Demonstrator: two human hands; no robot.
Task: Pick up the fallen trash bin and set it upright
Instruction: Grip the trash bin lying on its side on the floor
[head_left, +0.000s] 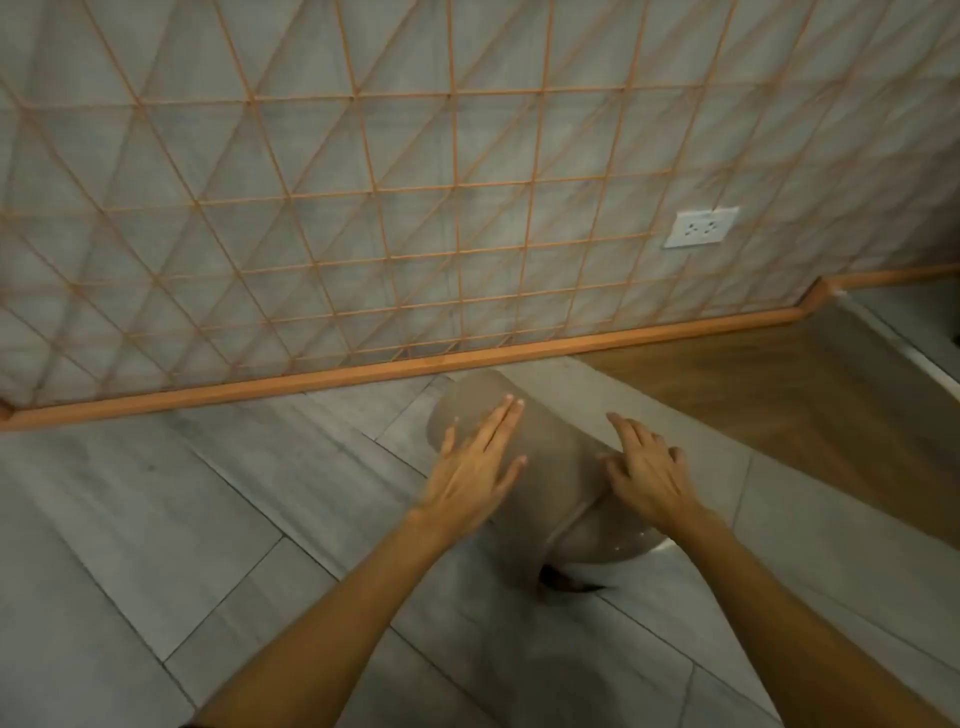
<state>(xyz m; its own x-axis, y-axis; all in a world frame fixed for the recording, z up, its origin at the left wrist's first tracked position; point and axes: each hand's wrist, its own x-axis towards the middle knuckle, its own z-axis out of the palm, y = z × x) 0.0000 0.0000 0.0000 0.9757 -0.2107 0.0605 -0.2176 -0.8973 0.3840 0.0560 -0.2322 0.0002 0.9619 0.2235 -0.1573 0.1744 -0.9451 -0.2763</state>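
Observation:
A taupe cylindrical trash bin (550, 467) lies on its side on the grey tiled floor, its flat base toward the wall and its domed lid end nearer to me at the lower right. My left hand (478, 462) lies flat with fingers spread on the bin's left side near the base. On the right side, by the seam of the lid, my right hand (647, 473) rests with its fingers curled over the body. Neither hand has closed around the bin. A dark opening shows under the lid end.
A wall (363, 182) with an orange grid pattern and an orange skirting board (363, 371) stands just beyond the bin. A white power socket (701, 227) is on the wall at the right. Wooden flooring (831, 389) begins to the right of the bin.

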